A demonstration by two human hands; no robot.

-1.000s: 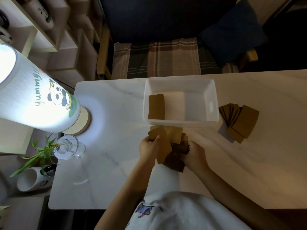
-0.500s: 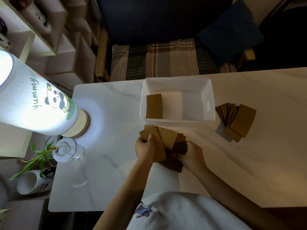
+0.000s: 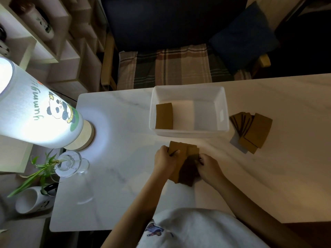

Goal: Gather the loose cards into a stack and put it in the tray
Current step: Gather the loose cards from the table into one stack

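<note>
Several brown cards [image 3: 186,159] lie bunched on the white table just in front of the clear plastic tray [image 3: 189,131]. My left hand [image 3: 165,161] grips their left edge, thumb on top. On the other side, my right hand [image 3: 209,169] presses against the right edge of the bunch. Inside the tray, at its left end, rests one brown stack [image 3: 164,115]. A second fanned group of brown cards [image 3: 251,129] lies on the table to the right of the tray.
A lit cylindrical lamp [image 3: 37,111] with a panda picture stands at the left. Beside it are a glass vase with a green plant [image 3: 67,163] and a white mug [image 3: 34,200]. A plaid-cushioned chair [image 3: 170,67] is behind the table.
Both hands have pushed the spread cards inward, so the bunch is narrower and more aligned than a second ago. The tray and the right group have not moved.
</note>
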